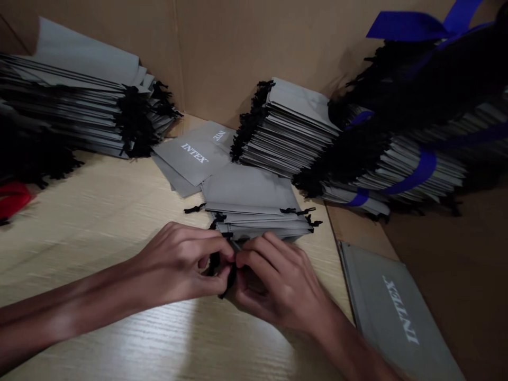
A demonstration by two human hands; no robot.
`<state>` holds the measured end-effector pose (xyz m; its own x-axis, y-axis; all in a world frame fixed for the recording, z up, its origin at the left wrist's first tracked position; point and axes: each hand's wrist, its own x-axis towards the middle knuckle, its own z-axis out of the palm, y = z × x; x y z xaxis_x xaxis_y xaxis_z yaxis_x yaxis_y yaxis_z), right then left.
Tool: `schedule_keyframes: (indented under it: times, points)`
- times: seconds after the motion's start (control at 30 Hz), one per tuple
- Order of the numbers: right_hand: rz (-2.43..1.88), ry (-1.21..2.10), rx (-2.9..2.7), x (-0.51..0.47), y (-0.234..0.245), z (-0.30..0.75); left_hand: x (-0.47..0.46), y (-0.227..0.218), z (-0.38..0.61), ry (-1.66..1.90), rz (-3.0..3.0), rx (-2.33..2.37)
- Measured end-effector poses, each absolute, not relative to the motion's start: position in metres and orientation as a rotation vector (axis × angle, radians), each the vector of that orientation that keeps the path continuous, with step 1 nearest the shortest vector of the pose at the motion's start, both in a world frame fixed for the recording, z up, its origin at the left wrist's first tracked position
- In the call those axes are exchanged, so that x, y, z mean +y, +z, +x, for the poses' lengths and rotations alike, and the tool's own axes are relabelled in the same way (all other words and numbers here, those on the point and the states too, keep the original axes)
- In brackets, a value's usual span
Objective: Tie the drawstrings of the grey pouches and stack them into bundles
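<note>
Left hand and right hand, equally near, each clamp their grip on the black drawstring at the near edge of the pouch stack, which lies just beyond them.

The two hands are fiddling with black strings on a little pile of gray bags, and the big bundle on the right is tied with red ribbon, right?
Not quite. The ribbon around the big bundle on the right is blue, not red, as the head view shows. The rest is right: the left hand and right hand pinch the black strings at the little pile of gray bags.
</note>
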<state>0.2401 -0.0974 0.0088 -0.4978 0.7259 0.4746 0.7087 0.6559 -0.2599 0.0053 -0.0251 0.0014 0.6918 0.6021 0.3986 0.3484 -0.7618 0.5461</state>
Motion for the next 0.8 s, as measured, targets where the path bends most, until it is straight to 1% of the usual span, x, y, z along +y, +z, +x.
schedule_keyframes:
  times: [0.1, 0.3, 0.47, 0.6, 0.8]
  points:
    - [-1.08, -0.004, -2.293, -0.096, 0.004, 0.238, -0.025, 0.001, 0.008, 0.793, 2.406, 0.765]
    - [-0.96, -0.111, -2.241, -0.092, -0.002, 0.238, -0.022, 0.012, 0.013, 0.446, 1.857, 0.968]
    - [-0.898, -0.246, -2.22, -0.092, -0.004, 0.238, -0.022, 0.019, 0.017, 0.371, 1.558, 1.05]
    - [-0.911, -0.34, -2.206, -0.091, -0.005, 0.238, -0.021, 0.019, 0.018, 0.354, 1.509, 1.047]
    - [-0.915, -0.247, -2.245, -0.088, 0.001, 0.243, -0.019, 0.018, 0.01, 0.469, 1.784, 0.933]
